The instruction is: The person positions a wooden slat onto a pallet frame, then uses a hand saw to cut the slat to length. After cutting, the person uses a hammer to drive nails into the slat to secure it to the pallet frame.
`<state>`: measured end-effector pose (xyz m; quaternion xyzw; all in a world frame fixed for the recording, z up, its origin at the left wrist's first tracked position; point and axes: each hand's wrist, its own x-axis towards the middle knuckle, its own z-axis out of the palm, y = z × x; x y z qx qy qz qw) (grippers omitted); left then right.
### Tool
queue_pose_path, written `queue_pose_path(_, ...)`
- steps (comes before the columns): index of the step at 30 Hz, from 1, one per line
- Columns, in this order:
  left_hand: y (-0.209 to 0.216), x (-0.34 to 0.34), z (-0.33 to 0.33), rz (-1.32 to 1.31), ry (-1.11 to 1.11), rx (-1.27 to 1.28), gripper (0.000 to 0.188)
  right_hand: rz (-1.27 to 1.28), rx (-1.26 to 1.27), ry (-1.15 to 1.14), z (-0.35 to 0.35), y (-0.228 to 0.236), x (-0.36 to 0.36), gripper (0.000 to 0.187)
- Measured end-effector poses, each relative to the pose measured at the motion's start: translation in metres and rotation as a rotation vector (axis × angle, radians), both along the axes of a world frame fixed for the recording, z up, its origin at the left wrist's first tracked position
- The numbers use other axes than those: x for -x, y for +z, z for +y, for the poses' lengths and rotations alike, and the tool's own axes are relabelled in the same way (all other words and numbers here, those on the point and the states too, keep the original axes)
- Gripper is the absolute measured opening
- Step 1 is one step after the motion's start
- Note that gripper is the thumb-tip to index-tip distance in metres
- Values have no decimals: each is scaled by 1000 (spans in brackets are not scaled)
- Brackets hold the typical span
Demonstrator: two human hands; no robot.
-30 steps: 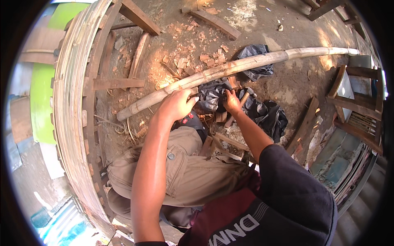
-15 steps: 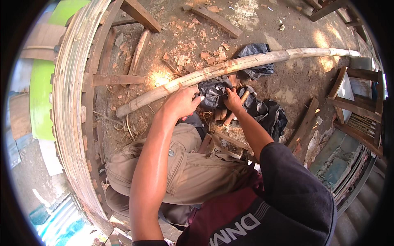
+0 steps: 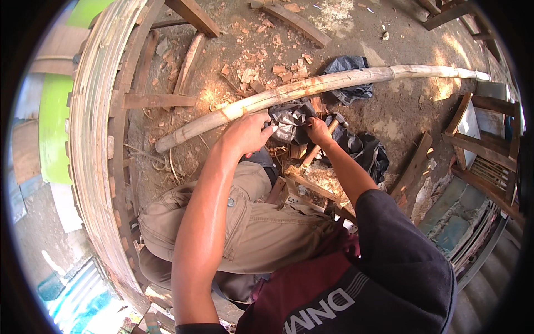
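Note:
A crumpled sheet of black plastic (image 3: 289, 119) stretches between my two hands, just on the near side of a long pale bamboo pole (image 3: 267, 101). My left hand (image 3: 249, 133) grips its left end close to the pole, fingertips partly hidden. At the right end, my right hand (image 3: 319, 132) pinches the plastic with fingers closed. A hammer-like tool with a wooden handle (image 3: 315, 154) lies beside and partly beneath my right hand. More black plastic (image 3: 364, 156) is bunched on the ground to the right.
Another black plastic piece (image 3: 347, 78) lies under the pole. Wood chips (image 3: 286, 72) and a timber offcut (image 3: 297, 26) are on the ground beyond. A slatted bamboo bench (image 3: 97, 122) runs along the left; a wooden frame (image 3: 481, 139) stands right.
The plastic between my hands has shifted slightly and catches more light. My right hand has moved a little to the right, and my left hand is nearly still.

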<state>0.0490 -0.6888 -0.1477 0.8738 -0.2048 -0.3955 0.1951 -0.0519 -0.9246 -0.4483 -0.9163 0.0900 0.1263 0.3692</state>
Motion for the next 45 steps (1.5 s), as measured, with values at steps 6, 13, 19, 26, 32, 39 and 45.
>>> queue_pose_path(6, -14, 3, 8, -72, -34, 39, 37, 5, -218, -180, -2, 6, 7, 24)
queue_pose_path(13, -13, 3, 3, -76, -51, 44, 36, 175, -681, -409, -13, -10, 16, 21)
queue_pose_path(19, -10, 2, 1, -65, -37, 28, 35, 235, -857, -566, -15, -10, 22, 25)
queue_pose_path(26, -13, 2, -1, -69, -40, 22, 35, 212, -913, -684, -4, 10, 27, 21)
queue_pose_path(32, -14, 1, 0, -22, -21, -4, 32, 58, -249, -322, 2, 6, 18, 28)
queue_pose_path(39, -13, 5, -3, -27, -6, 29, 29, -97, 227, -196, 10, -24, -9, 23)
queue_pose_path(45, -18, 7, 11, -40, 22, 41, 26, 18, 273, -99, 24, -21, -12, 28)
